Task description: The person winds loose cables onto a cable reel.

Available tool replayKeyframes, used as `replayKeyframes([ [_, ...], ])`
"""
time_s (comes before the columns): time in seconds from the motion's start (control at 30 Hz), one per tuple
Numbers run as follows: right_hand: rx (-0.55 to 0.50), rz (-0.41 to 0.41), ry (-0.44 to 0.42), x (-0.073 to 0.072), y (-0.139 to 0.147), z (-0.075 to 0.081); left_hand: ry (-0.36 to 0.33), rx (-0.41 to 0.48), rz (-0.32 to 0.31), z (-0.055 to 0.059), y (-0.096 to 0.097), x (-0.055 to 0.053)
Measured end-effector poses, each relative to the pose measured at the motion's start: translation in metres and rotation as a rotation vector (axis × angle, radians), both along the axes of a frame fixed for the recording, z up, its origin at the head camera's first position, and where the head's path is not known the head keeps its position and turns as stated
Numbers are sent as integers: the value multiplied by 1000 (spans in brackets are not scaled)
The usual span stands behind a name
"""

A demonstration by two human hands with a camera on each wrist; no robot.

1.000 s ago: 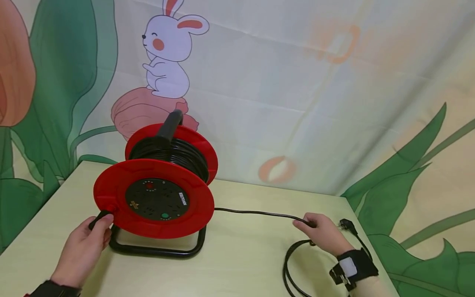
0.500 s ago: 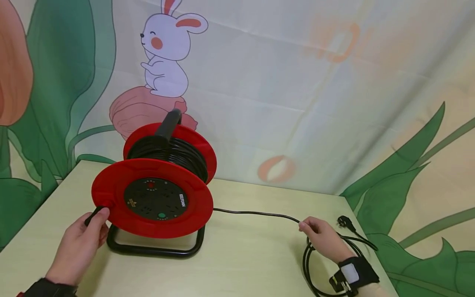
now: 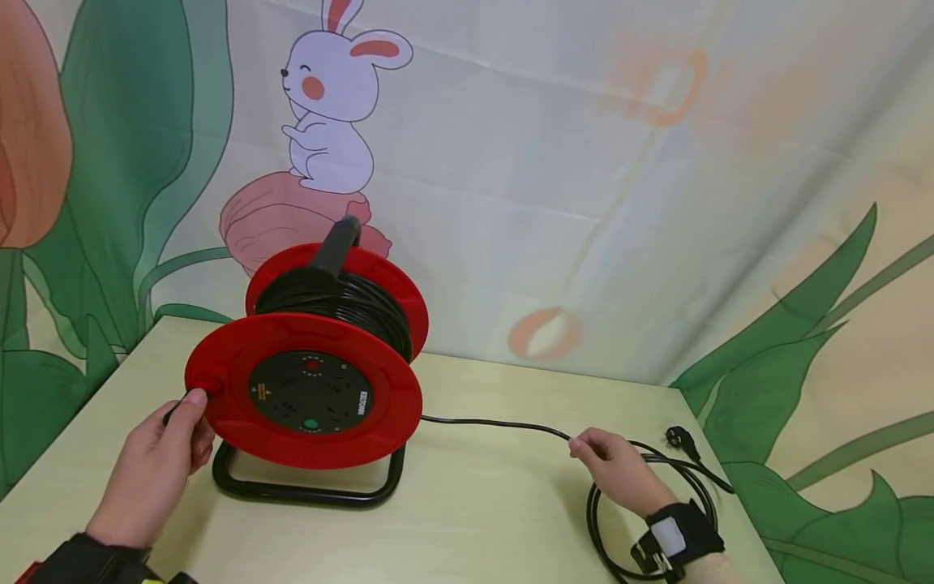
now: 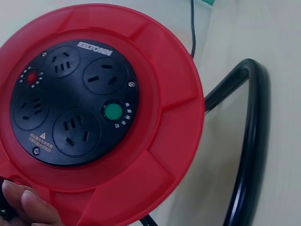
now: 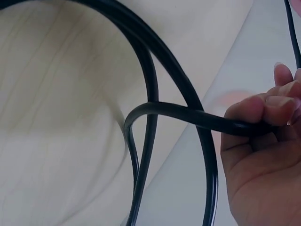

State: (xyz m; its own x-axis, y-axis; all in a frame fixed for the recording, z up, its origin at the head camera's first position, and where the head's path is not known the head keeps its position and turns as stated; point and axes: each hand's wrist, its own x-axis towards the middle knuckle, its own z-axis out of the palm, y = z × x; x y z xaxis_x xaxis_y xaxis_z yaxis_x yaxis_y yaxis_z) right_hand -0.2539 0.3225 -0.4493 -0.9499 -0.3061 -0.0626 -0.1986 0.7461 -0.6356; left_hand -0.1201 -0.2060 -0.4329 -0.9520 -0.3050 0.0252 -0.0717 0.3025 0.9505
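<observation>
A red cable reel [image 3: 306,450] with black cable [image 3: 350,300] wound on its drum stands on a black tube frame [image 3: 314,492]. Its dark socket panel [image 4: 70,103] carries a red and a green button. My left hand [image 3: 156,462] grips the black crank knob [image 3: 170,412] at the left edge of the red disc; the fingers hide most of the knob. From the reel's right side the loose cable [image 3: 496,422] runs to my right hand [image 3: 616,470], which pinches it between thumb and fingers. In the right wrist view the cable [image 5: 174,112] passes through the curled fingers.
Loops of slack cable [image 3: 594,519] lie on the pale table [image 3: 474,519] below and around my right wrist. The black plug [image 3: 680,438] lies near the table's right edge. Behind the table hangs a curtain [image 3: 511,203] printed with a rabbit and plants.
The reel's disc has turned, its panel buttons shifting, and my left hand has moved slightly up and left with the knob. My right hand has shifted slightly left; the slack loops have rearranged.
</observation>
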Motion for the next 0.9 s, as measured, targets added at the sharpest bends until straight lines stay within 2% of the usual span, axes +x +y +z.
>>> replayKeyframes([
  [0.2, 10, 27, 15, -1, -8, -6, 48, -23, -50, 8, -2, 0],
  [0.47, 7, 39, 36, -2, -19, -13, 68, -54, -45, 19, -1, -1],
  [0.9, 32, 62, 41, -2, -34, -17, 101, -123, -24, 31, 3, -5],
])
